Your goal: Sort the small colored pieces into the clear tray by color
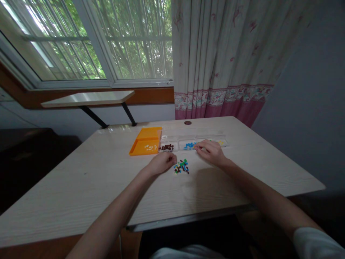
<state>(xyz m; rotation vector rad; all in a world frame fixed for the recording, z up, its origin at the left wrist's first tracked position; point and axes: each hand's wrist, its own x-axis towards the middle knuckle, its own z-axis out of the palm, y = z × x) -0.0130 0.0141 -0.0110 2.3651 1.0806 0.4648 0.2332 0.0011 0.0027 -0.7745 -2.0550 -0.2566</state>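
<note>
1. Two bare hands work over the surface (107,176). The left hand (165,162) rests at the left side of a mixed pile (182,166) of tiny green, blue, brown and yellowish pieces, its fingers curled inward; whether the tips meet or grip anything, I cannot tell.

2. The right hand (209,150) is at the near side of the clear tray (178,145), thumb and fingers drawn narrow beside the blue pieces (189,145). Whether a piece sits between the tips is too small to tell.

3. For pieces this small, a light fingertip pinch, released low inside a compartment, would probably serve best; a high drop could bounce over a divider.

4. Brown pieces (167,147) lie in the left compartment, blue in the middle, yellow pieces (221,143) towards the right end. The right wrist should clear the tray's low near wall.

5. White pieces (150,147) lie in the orange tray (137,146), against the clear tray's left end; a bump could shift both.

6. Bare surface lies between the pile and the near edge, with more to either side, so both forearms have room to swing outward.
</note>
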